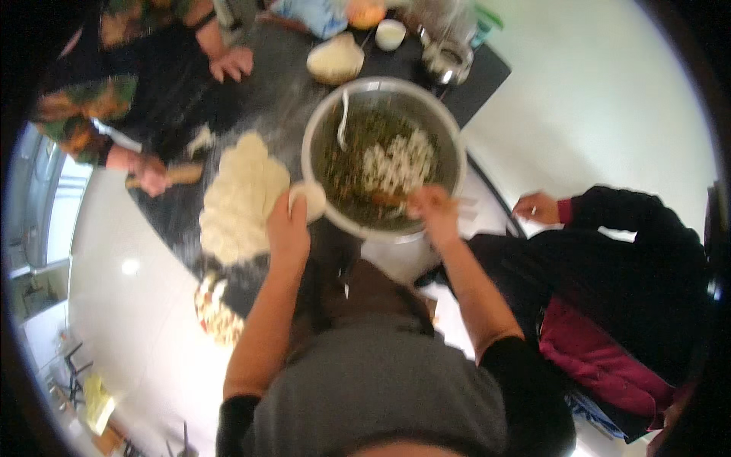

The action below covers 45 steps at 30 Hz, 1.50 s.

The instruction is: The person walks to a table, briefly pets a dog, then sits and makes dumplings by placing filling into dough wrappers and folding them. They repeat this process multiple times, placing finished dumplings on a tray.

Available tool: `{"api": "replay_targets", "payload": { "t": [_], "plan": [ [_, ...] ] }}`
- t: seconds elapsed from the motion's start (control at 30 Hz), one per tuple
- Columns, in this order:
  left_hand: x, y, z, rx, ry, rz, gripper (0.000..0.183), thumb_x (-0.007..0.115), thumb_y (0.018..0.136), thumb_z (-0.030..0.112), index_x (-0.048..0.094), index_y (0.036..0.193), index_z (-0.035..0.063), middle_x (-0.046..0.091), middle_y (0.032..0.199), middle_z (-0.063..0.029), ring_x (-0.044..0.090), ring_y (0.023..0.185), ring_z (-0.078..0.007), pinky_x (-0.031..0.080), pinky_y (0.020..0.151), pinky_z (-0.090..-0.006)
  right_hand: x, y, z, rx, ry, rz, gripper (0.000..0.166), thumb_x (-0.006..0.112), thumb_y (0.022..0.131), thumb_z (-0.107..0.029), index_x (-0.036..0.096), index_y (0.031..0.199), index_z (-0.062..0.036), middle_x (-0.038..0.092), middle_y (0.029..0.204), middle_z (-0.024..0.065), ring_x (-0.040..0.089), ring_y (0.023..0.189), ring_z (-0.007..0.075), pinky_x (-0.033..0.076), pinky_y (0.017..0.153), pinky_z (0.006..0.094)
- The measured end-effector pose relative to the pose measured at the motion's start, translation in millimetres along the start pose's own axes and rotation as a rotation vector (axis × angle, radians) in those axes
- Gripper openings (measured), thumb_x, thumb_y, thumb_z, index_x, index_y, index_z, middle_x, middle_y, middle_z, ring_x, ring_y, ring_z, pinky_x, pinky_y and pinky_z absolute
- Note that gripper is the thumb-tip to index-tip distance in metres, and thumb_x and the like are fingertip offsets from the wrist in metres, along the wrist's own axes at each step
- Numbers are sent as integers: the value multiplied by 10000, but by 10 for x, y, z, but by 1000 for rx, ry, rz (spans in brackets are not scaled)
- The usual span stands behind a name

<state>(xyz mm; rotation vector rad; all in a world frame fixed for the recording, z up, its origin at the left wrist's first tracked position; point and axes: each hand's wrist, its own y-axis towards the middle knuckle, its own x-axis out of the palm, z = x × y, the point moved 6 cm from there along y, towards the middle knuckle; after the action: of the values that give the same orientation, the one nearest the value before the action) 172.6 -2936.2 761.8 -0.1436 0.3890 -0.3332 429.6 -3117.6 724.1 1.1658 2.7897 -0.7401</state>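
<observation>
My left hand (290,228) pinches a round dough wrapper (308,201) by its edge, beside the rim of a large metal bowl (309,137). Green chopped filling (357,165) fills the bowl, with a heap of pale pieces (402,163) on top. Over the bowl's near right edge, my right hand (433,211) is closed around a light-coloured utensil (465,207), blurred, its kind unclear. A white spoon (343,120) leans inside the bowl's far left side. Overlapping dough wrappers (243,200) lie in a pile on the floured dark table, left of my left hand.
Across at the left, another person's hand (153,174) grips a wooden rolling pin (185,173); their other hand (231,61) rests on the table (268,74). Dough (336,57), a white cup (390,34) and a metal pot (448,60) stand behind the bowl. At right is another person's hand (537,207).
</observation>
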Motion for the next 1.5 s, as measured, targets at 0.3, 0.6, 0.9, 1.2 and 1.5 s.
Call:
{"api": "replay_targets", "payload": {
  "t": [0.3, 0.6, 0.9, 1.2, 1.5],
  "plan": [
    [67, -91, -275, -416, -773, -115, 317, 502, 974, 139, 506, 1236, -39, 626, 1119, -163, 654, 987, -274, 549, 798, -365, 418, -148, -267, -485, -320, -140, 191, 620, 937, -176, 695, 1013, -17, 678, 869, 102, 634, 779, 144, 529, 708, 289],
    [-37, -323, -361, -478, -819, -137, 336, 474, 986, 142, 460, 1261, -52, 622, 1112, -175, 665, 941, -293, 562, 782, -391, 416, -184, -232, -136, -78, -171, 283, 630, 942, -232, 672, 1025, 35, 694, 903, 93, 657, 742, 136, 558, 704, 256],
    [-67, -207, -341, -352, -694, -138, 399, 484, 987, 139, 414, 1333, -49, 588, 1201, -164, 638, 1004, -278, 547, 875, -413, 235, -153, -187, -12, 245, -65, 279, 592, 956, -223, 645, 1013, 46, 677, 879, 119, 652, 683, 142, 564, 643, 255],
    [231, -110, -194, -465, -1001, -229, 377, 415, 1013, 168, 407, 1317, -54, 538, 1277, -185, 559, 1162, -298, 481, 987, -456, 59, -331, -639, -238, 423, -54, 269, 566, 974, -224, 654, 982, 30, 675, 874, 114, 664, 730, 161, 563, 668, 267],
    [451, 18, 278, -553, -1368, -409, 450, 269, 1057, 344, 455, 1273, -4, 563, 1240, -154, 572, 1110, -269, 448, 998, -424, 536, -1060, -1215, -1125, -354, -284, 176, 711, 800, -40, 677, 969, -9, 682, 957, 141, 667, 822, 282, 538, 714, 330]
  ]
}}
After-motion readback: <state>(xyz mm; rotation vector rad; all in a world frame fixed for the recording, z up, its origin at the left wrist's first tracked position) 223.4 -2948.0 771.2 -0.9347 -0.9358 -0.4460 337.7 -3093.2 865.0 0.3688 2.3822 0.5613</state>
